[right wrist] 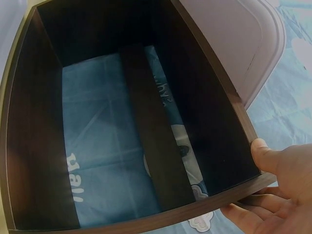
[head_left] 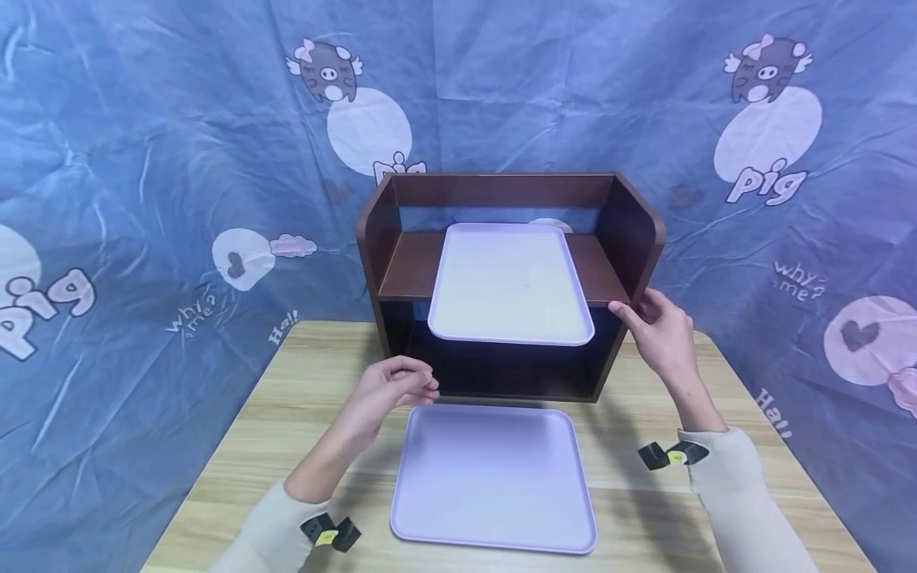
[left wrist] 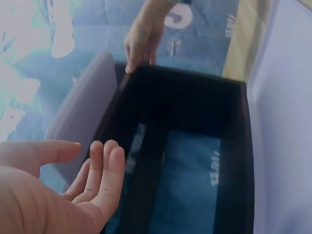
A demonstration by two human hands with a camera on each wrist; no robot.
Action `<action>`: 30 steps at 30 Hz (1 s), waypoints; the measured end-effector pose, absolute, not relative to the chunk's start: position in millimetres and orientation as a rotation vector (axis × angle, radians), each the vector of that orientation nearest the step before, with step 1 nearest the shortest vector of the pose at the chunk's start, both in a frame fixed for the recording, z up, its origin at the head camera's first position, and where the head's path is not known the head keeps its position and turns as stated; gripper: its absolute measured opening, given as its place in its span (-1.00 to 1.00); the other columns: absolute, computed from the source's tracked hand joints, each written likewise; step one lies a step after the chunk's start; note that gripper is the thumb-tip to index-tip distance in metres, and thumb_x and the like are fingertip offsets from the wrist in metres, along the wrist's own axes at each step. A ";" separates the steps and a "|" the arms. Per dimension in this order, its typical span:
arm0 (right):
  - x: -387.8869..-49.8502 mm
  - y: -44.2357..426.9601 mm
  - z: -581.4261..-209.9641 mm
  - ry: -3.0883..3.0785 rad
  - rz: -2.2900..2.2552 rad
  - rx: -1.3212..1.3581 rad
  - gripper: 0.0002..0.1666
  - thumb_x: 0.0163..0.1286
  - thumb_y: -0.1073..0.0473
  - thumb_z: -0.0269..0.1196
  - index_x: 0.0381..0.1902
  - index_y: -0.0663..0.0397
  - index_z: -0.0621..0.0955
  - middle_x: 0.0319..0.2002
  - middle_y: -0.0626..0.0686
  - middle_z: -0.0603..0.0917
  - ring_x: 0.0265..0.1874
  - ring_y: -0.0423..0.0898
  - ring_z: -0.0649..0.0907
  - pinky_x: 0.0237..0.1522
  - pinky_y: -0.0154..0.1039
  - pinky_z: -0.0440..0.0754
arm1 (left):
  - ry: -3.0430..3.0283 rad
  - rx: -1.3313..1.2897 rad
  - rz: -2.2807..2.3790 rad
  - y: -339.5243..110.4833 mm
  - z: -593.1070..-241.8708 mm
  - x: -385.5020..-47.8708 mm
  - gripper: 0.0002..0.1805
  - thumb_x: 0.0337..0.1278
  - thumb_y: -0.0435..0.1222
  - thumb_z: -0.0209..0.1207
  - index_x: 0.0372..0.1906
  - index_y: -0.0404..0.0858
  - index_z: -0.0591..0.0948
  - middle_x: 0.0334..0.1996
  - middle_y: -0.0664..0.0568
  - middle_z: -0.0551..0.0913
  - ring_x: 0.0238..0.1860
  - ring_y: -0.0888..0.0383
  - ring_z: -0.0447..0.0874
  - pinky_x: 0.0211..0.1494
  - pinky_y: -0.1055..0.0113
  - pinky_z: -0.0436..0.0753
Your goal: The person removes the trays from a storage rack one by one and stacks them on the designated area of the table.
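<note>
A dark brown two-tier desktop shelf [head_left: 487, 189] stands at the back of the table. One pale lilac tray [head_left: 512, 282] lies on its upper board, its front end jutting past the edge. A second lilac tray [head_left: 494, 477] lies flat on the table before the shelf. My right hand [head_left: 662, 330] grips the shelf's right side at the height of that board. In the right wrist view its thumb [right wrist: 263, 152] presses the front edge, with fingers on the outer side. My left hand [head_left: 397, 390], fingers loosely bent, holds nothing between the two trays, left of the shelf's opening.
The light wood table [head_left: 286, 414] extends to both sides of the shelf. Blue cloth [head_left: 179, 143] printed with pig drawings hangs behind and around it. Through the lower tier's back, cloth shows above and below a dark crossbar [right wrist: 151, 126].
</note>
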State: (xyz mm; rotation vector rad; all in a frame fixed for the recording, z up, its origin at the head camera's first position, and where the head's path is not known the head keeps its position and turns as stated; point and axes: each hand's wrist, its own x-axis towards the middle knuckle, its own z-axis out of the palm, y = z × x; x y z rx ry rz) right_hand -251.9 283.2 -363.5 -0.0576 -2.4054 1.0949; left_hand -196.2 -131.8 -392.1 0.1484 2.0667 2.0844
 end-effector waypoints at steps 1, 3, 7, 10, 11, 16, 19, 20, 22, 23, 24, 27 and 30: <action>-251.9 283.3 -363.6 -2.406 1.095 -0.058 -0.28 0.47 -0.15 0.42 0.33 0.27 0.61 0.14 0.39 0.74 0.22 0.35 0.71 -0.15 -0.55 0.44 | 2.044 0.159 2.094 -129.4 -389.9 -196.0 -0.62 0.44 -0.38 0.24 0.18 -0.58 0.54 -0.18 -0.09 0.83 -0.17 0.11 0.86 0.05 0.25 0.87; -251.8 283.5 -364.0 -2.408 1.095 -0.060 -0.28 0.46 -0.15 0.42 0.34 0.26 0.61 0.14 0.39 0.74 0.23 0.35 0.71 -0.14 -0.53 0.45 | 1.994 0.173 2.113 -124.0 -385.6 -195.2 -0.57 0.44 -0.36 0.24 0.23 -0.58 0.51 -0.08 -0.17 0.82 -0.10 0.09 0.87 0.12 0.23 0.86; -251.6 283.8 -364.8 -2.408 1.096 -0.066 -0.27 0.46 -0.16 0.42 0.34 0.25 0.61 0.15 0.38 0.73 0.24 0.35 0.70 -0.07 -0.40 0.52 | 1.880 0.202 2.156 -112.1 -377.8 -193.6 -0.52 0.46 -0.34 0.23 0.30 -0.54 0.46 0.18 -0.41 0.71 0.08 -0.02 0.85 0.26 0.20 0.80; -251.8 283.9 -365.7 -2.406 1.096 -0.069 -0.27 0.46 -0.16 0.42 0.35 0.25 0.61 0.15 0.38 0.73 0.25 0.34 0.70 0.03 -0.17 0.60 | 1.805 0.233 2.193 -103.2 -372.8 -193.2 -0.49 0.47 -0.34 0.21 0.34 -0.53 0.41 0.30 -0.49 0.60 0.20 -0.09 0.79 0.34 0.18 0.76; -252.1 283.8 -365.9 -2.404 1.097 -0.068 -0.27 0.46 -0.16 0.42 0.35 0.25 0.61 0.15 0.38 0.73 0.25 0.34 0.70 0.06 -0.08 0.61 | 1.781 0.241 2.210 -100.2 -371.4 -193.3 -0.49 0.47 -0.34 0.20 0.35 -0.53 0.40 0.31 -0.49 0.59 0.23 -0.11 0.78 0.36 0.17 0.74; -253.1 283.1 -366.8 -2.398 1.098 -0.068 -0.27 0.46 -0.15 0.42 0.35 0.25 0.61 0.15 0.38 0.73 0.25 0.36 0.69 0.14 0.16 0.61 | 1.646 0.250 2.315 -85.3 -366.8 -195.2 -0.56 0.47 -0.37 0.18 0.29 -0.47 0.38 0.21 -0.37 0.66 0.26 -0.14 0.75 0.42 0.08 0.70; -253.1 282.8 -366.6 -2.397 1.097 -0.071 -0.27 0.46 -0.15 0.42 0.36 0.24 0.61 0.16 0.39 0.72 0.25 0.36 0.69 0.16 0.17 0.61 | 1.560 0.251 2.367 -76.9 -366.4 -196.4 -0.70 0.47 -0.40 0.16 0.17 -0.39 0.44 0.08 -0.23 0.69 0.23 -0.13 0.76 0.44 0.05 0.68; -253.1 282.8 -366.5 -2.398 1.098 -0.072 -0.27 0.46 -0.15 0.42 0.36 0.24 0.60 0.16 0.39 0.72 0.24 0.36 0.69 0.16 0.17 0.61 | 1.541 0.254 2.379 -74.4 -366.9 -197.0 -0.75 0.47 -0.41 0.16 0.13 -0.37 0.46 0.04 -0.18 0.70 0.22 -0.12 0.76 0.44 0.04 0.68; -253.0 282.9 -366.5 -2.399 1.099 -0.074 -0.27 0.46 -0.15 0.42 0.37 0.24 0.60 0.16 0.40 0.72 0.25 0.35 0.69 0.16 0.17 0.62 | 1.491 0.259 2.404 -69.4 -367.5 -197.5 -0.81 0.47 -0.43 0.14 0.08 -0.33 0.50 -0.01 -0.12 0.69 0.23 -0.12 0.75 0.46 0.03 0.66; -252.8 283.0 -366.5 -2.397 1.099 -0.075 -0.26 0.46 -0.15 0.42 0.37 0.24 0.60 0.16 0.39 0.72 0.25 0.35 0.69 0.17 0.17 0.62 | 1.466 0.259 2.417 -67.2 -368.0 -197.6 -0.82 0.48 -0.44 0.13 0.07 -0.33 0.51 -0.02 -0.11 0.70 0.24 -0.12 0.74 0.47 0.03 0.65; -252.6 283.1 -366.6 -2.396 1.102 -0.073 -0.26 0.46 -0.15 0.42 0.37 0.24 0.60 0.17 0.39 0.72 0.25 0.34 0.69 0.19 0.17 0.62 | 1.443 0.258 2.428 -65.1 -368.5 -197.7 -0.82 0.49 -0.44 0.13 0.08 -0.33 0.52 -0.03 -0.10 0.71 0.26 -0.13 0.73 0.49 0.04 0.64; -252.4 283.5 -366.5 -2.391 1.109 -0.066 -0.27 0.46 -0.13 0.43 0.37 0.25 0.59 0.17 0.37 0.72 0.26 0.32 0.69 0.23 0.19 0.62 | 1.366 0.243 2.466 -58.6 -369.5 -197.1 -0.77 0.51 -0.45 0.11 0.16 -0.35 0.54 -0.01 -0.10 0.75 0.32 -0.15 0.70 0.51 0.08 0.62; -252.8 283.9 -366.3 -2.389 1.116 -0.060 -0.26 0.46 -0.13 0.43 0.38 0.25 0.59 0.18 0.37 0.72 0.27 0.31 0.68 0.26 0.22 0.62 | 1.303 0.243 2.508 -52.0 -370.0 -196.6 -0.71 0.53 -0.46 0.11 0.22 -0.42 0.54 0.03 -0.12 0.78 0.37 -0.19 0.66 0.53 0.09 0.60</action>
